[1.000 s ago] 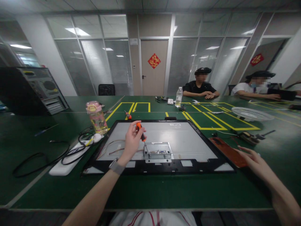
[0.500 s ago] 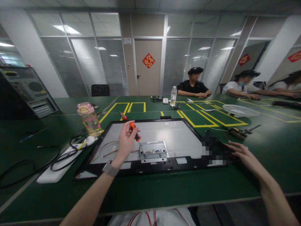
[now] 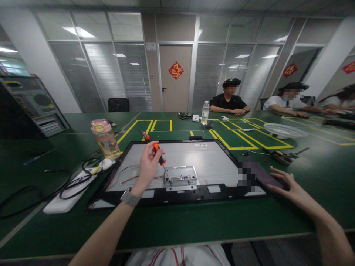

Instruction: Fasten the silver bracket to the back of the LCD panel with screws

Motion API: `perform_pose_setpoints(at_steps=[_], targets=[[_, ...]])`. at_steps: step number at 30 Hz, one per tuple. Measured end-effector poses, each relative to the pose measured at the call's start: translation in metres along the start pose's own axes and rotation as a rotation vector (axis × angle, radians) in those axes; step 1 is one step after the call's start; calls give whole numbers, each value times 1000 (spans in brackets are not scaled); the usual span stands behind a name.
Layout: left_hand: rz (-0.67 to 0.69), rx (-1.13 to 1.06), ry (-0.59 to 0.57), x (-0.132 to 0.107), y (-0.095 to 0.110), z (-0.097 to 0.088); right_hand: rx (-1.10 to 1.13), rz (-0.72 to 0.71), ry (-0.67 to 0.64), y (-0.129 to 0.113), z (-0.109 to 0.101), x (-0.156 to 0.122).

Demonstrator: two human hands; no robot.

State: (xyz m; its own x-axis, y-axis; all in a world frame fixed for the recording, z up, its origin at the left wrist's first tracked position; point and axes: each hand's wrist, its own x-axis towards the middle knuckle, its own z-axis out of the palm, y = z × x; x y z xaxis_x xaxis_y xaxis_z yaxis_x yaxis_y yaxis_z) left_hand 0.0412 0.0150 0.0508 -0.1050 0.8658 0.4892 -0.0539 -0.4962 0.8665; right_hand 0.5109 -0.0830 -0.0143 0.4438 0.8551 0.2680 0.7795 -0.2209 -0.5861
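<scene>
A screwdriver (image 3: 158, 153) with an orange and black handle is in the fingers of my left hand (image 3: 148, 162). Its shaft slants down to the left part of a metal connector box (image 3: 181, 178). That box sits on the grey back of a flat display panel (image 3: 219, 162) with a black frame, lying on the table. At the panel's right corner my right hand (image 3: 290, 188) grips a dark phone (image 3: 266, 175) by its edges, fingers along the far side and thumb along the near one. Part of the phone is blurred out by pixel blocks.
A white power strip (image 3: 66, 195) with black cables and a pink-lidded bottle (image 3: 104, 138) stand left. Behind the panel are a small red screwdriver (image 3: 145, 136) and a clear bottle (image 3: 205, 112). A caliper-like tool (image 3: 285, 155) lies right. People sit across the table.
My right hand has moved slightly down and right and tilted the phone, so its flat face now shows. My left hand and the screwdriver hold their position.
</scene>
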Motion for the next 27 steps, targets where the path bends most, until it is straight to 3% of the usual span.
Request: perform_pose_setpoints(at_steps=[3,12,27], targets=[[8,1,0,-1,3,1,205,75,-157,3,-4,-2],[4,-11,-1,-1,1,1,297,95,-165,1,-6,-3],[1,-6,-13,-1,-2,1,248,-2,-134,27,3,7]])
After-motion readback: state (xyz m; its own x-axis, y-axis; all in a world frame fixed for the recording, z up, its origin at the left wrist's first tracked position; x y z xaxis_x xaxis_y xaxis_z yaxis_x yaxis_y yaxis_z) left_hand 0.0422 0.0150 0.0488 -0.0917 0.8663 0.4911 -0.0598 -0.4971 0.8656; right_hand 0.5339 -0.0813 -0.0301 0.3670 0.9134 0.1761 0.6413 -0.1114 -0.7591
